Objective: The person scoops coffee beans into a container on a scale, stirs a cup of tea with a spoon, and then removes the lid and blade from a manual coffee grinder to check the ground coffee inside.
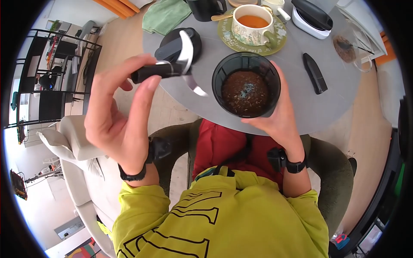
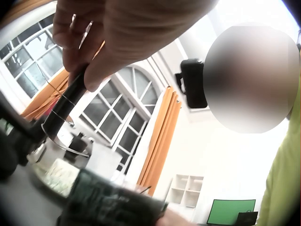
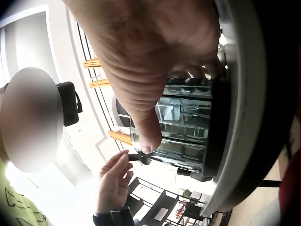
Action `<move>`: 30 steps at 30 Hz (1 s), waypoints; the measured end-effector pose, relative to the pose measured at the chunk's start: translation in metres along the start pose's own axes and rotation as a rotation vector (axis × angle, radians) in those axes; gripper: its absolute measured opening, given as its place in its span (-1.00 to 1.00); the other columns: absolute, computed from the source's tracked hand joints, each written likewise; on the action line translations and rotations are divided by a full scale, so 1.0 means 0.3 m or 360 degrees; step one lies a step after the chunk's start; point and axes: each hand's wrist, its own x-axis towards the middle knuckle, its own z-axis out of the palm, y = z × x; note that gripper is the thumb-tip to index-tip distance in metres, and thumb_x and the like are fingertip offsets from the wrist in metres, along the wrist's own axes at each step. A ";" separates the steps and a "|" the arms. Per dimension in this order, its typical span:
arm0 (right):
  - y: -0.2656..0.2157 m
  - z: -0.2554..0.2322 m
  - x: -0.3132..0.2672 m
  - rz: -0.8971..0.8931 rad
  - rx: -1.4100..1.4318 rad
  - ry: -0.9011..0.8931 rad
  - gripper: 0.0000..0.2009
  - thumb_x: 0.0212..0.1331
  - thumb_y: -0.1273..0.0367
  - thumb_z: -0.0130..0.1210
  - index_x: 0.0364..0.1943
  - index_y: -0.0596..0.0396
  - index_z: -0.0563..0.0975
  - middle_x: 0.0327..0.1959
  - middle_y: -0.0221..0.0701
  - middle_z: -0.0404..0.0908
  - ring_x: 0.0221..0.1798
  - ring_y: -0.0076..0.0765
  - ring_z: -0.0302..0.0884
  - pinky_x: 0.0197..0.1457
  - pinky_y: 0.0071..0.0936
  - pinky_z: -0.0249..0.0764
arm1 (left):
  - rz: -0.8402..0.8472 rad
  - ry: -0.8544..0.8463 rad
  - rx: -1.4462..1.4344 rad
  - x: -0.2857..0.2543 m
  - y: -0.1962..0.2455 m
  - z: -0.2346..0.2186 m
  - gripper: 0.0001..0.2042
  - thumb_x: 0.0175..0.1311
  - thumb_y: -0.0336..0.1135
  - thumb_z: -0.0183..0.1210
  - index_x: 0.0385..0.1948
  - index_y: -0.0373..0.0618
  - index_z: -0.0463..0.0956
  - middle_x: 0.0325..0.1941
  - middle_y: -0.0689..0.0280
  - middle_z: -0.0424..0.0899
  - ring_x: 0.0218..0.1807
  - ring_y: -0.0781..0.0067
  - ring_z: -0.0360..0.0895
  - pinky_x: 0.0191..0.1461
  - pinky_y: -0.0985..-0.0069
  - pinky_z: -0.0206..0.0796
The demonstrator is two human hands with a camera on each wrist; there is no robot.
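Observation:
My left hand [image 1: 122,116] is raised to the left of the cup and pinches a black-handled tool [image 1: 148,74] between thumb and fingers. Curved silver metal pieces stick out from the tool's far end, which points toward the cup. In the left wrist view the black handle [image 2: 66,101] slants down from the fingertips. My right hand [image 1: 284,109] grips a dark see-through cup [image 1: 220,75] at the table's near edge. Inside the cup lies a brown, grainy mass [image 1: 245,96] with bluish bits on top. The thumb [image 3: 148,134] presses along the cup's ribbed wall in the right wrist view.
Behind the cup, a patterned mug [image 1: 254,34] of orange-brown liquid stands on a green saucer [image 1: 226,36]. A black round object [image 1: 189,41] and a green cloth [image 1: 161,19] lie left. A black stick-like device [image 1: 315,75] and a glass vessel [image 1: 344,48] are right.

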 end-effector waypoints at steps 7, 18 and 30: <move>-0.008 -0.010 0.003 -0.0045 -0.0035 -0.0007 0.09 -0.38 0.31 0.52 0.36 0.16 0.06 0.28 -0.10 0.26 0.32 -0.03 0.26 0.36 -0.22 0.21 | 0.0379 -0.0529 0.0054 0.020 0.026 0.144 -0.78 -0.14 -0.55 0.34 -0.37 -0.22 0.62 -0.30 0.31 0.68 -0.18 0.32 0.46 -0.04 0.44 0.28; -0.007 -0.008 0.009 -0.0093 -0.0025 0.0018 0.07 -0.38 0.31 0.52 0.34 0.17 0.08 0.21 -0.09 0.32 0.23 -0.02 0.35 0.28 -0.22 0.30 | 0.0253 -0.0893 0.0122 -0.051 -0.031 0.257 -0.78 -0.11 -0.49 0.32 -0.34 -0.09 0.64 -0.32 0.38 0.68 -0.25 0.31 0.43 -0.09 0.43 0.31; -0.009 -0.014 0.009 -0.0009 0.0007 -0.0049 0.12 -0.41 0.34 0.52 0.36 0.21 0.04 0.29 -0.15 0.24 0.35 -0.17 0.22 0.39 -0.27 0.17 | 0.0246 -0.0960 0.0108 -0.051 -0.043 0.283 -0.77 -0.12 -0.46 0.33 -0.33 -0.09 0.64 -0.36 0.35 0.67 -0.26 0.31 0.45 -0.10 0.40 0.23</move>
